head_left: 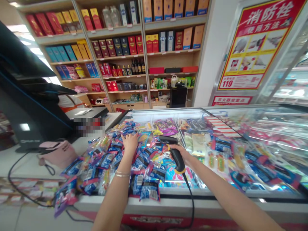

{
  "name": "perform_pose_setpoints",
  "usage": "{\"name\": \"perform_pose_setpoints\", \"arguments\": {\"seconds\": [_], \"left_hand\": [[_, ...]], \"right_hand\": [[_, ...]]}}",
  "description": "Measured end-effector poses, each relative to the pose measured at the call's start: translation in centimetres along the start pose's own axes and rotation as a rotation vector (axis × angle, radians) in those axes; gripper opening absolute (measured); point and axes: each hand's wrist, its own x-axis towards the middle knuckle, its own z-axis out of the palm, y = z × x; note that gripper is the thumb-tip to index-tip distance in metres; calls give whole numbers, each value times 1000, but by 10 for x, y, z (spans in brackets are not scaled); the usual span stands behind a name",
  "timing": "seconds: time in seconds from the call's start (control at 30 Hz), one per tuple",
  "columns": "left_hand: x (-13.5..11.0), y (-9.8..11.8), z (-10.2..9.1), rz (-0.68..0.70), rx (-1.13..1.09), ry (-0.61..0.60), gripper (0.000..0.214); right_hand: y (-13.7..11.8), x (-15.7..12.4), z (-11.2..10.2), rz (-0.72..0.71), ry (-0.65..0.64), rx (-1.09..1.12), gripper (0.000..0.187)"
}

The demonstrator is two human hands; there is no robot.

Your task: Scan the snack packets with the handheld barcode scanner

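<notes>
- The hands are apart, with a small gap between them, and both reach out over the goods.
- The left hand (130, 142) lies open, palm down, on a heap of snack packets (113, 163).
- A thin gold bracelet (122, 174) circles the left wrist.
- The right hand (179, 154) is clamped around the handle of a black barcode scanner (175, 155) with yellow trim. Its head tilts toward the far left, above the packets.
- A black cord (190, 200) runs from the scanner's base down past the near edge of the freezer.
- The packets, mostly blue and pink, lie piled on the glass top of a freezer (168, 112), spilling toward its near left corner.
- More packets and bags cover the freezer's glass to the right and far side.
- To the left, a pink bag (57, 154) sits on a white counter (29, 166).
- Beyond the counter stands a person (69, 103) in a white top and orange apron.
- Far off, shelves (110, 48) hold boxes and bottles.
- On the far right hangs a red and yellow sign (255, 41).
</notes>
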Motion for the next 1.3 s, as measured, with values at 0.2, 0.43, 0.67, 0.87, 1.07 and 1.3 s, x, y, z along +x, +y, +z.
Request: {"name": "perform_pose_setpoints", "arguments": {"seconds": [0.2,0.43,0.67,0.87,1.07,1.3], "left_hand": [[-4,-1,-12,-47,-67,-18,36],[-9,-3,-12,-96,-77,2,49],[-6,-5,-11,-150,-22,-56,49],[-7,0,-21,-98,-97,1,55],[-10,8,-28,77,-255,143,50],[-16,22,-30,127,-428,162,44]], "right_hand": [[0,-2,0,-16,8,-22,22],[12,7,-9,-48,-16,-52,27],[6,0,-2,-115,-48,-24,29],[-5,-13,6,-158,-76,-44,30],[-6,-16,6,-183,-97,-105,26],[-5,-15,6,-259,-77,-150,31]]}}
